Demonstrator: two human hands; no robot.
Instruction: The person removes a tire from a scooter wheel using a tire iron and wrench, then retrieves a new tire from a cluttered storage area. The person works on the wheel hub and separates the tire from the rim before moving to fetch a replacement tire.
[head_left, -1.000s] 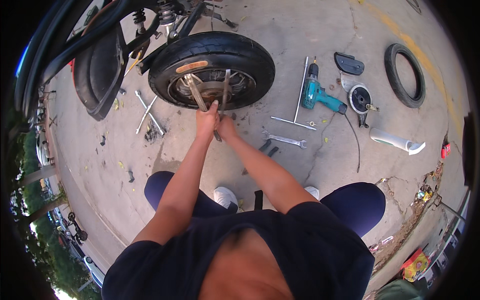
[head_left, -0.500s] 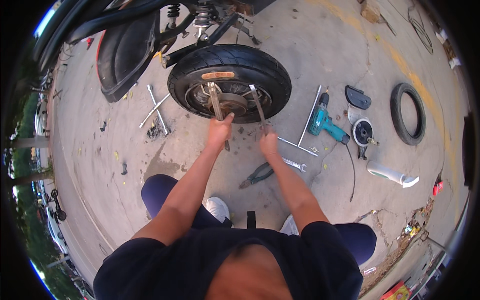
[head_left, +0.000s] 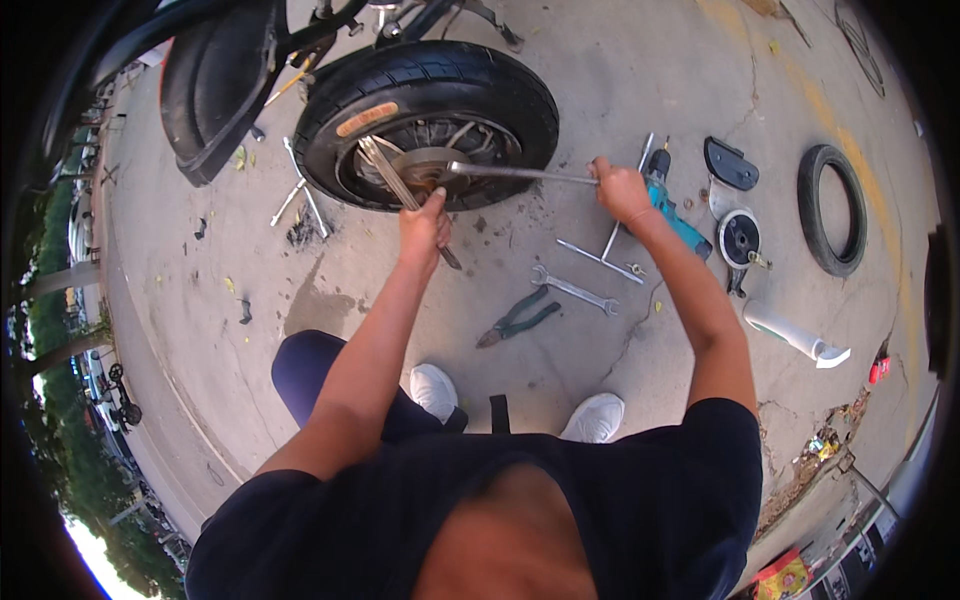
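Observation:
A scooter wheel with a black tyre (head_left: 450, 70) tilts toward me, its hub (head_left: 432, 166) rusty at the centre. My left hand (head_left: 425, 230) is closed around a flat metal tyre lever (head_left: 388, 172), its upper end at the rim; whether a second bar lies alongside I cannot tell. My right hand (head_left: 622, 192) grips another tyre lever (head_left: 530, 174), held almost level across the lower right of the wheel. Its far tip appears over the hub, near the left-hand lever; contact is unclear.
Pliers (head_left: 520, 318), an open-end wrench (head_left: 577, 291) and a T-handle wrench (head_left: 600, 262) lie before me. Rightward are a teal drill (head_left: 685, 232), a round brake part (head_left: 740, 238), a loose tyre (head_left: 812, 225) and a white tube (head_left: 785, 332). A cross wrench (head_left: 302, 183) lies left.
My right hand has moved right and up, swinging its lever from steep to nearly level. The left hand still holds its lever, now tilted more. The view has shifted, so the wheel appears higher and further left.

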